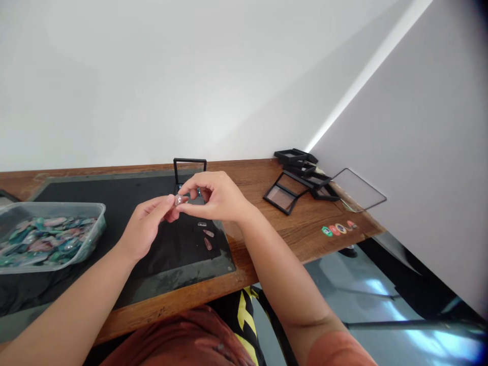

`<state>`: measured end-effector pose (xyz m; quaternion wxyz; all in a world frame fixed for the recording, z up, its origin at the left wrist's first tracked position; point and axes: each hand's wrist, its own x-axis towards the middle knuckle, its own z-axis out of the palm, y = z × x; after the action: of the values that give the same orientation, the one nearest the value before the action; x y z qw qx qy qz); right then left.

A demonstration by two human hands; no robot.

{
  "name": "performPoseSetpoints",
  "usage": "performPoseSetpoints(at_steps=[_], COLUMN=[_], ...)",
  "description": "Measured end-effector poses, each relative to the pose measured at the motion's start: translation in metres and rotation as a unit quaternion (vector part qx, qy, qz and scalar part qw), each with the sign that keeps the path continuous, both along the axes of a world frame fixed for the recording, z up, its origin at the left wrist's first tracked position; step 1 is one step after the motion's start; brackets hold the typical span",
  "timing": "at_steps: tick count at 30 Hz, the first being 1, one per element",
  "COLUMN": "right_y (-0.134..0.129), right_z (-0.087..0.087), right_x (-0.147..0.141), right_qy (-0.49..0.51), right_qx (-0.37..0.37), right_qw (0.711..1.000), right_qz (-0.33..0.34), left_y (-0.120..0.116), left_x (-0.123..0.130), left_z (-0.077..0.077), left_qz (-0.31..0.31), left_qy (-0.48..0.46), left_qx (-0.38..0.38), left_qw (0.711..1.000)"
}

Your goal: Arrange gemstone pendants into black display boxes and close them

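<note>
A small clear, shiny piece (179, 200) is pinched at the fingertips of my left hand (147, 221). From the right, the thumb and forefinger of my right hand (217, 195) close on the same piece. Just behind my fingers a black-framed display case (189, 160) stands upright, its lower part mostly hidden by my right hand. Below that hand, a little clear piece (202, 224) and two pinkish pointed pieces, one upper (208, 233) and one lower (208, 244), lie on the black mat (168, 254).
On the left, a clear plastic tub (99, 213) holds many teal and pink flat pieces (46, 236). Several black frames (282, 197) are piled at the right back of the wooden table (247, 178), near a thin wire-like rectangle (366, 188). Round stickers (335, 230) line its right edge.
</note>
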<state>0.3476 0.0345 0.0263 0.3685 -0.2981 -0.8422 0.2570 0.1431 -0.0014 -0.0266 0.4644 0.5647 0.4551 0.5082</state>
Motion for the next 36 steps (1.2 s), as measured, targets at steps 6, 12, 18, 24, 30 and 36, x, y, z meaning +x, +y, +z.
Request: performPoseSetpoints(at_steps=[6,12,18,24,30,36], right_y=[-0.003,-0.001,-0.002,-0.001,0.000,0.019], right_z=[0.002,-0.003,-0.005,-0.004,-0.002,-0.008], right_x=[0.000,-0.003,-0.004,-0.003,-0.001,0.012], right_qy=[0.004,0.050,0.060,0.060,0.045,0.080], right_qx=[0.026,0.090,0.050,0.022,0.006,-0.073], right_qw=[1.000,0.994,0.996,0.997,0.998,0.993], right_qz=[0.010,0.033,0.042,0.047,0.036,-0.046], left_y=[0.000,-0.003,-0.002,-0.001,-0.001,0.001], left_x=[-0.006,-0.006,-0.008,-0.008,-0.006,-0.005], left_z=[0.008,0.011,0.007,0.006,0.009,0.006], left_qz=[0.014,-0.028,-0.035,-0.038,-0.051,-0.052], left_qy=[-0.081,-0.100,-0.104,-0.095,-0.052,0.082], left_qx=[-0.010,-0.026,-0.043,-0.045,-0.050,-0.024], left_qw=[0.997,0.994,0.993,0.994,0.996,0.995])
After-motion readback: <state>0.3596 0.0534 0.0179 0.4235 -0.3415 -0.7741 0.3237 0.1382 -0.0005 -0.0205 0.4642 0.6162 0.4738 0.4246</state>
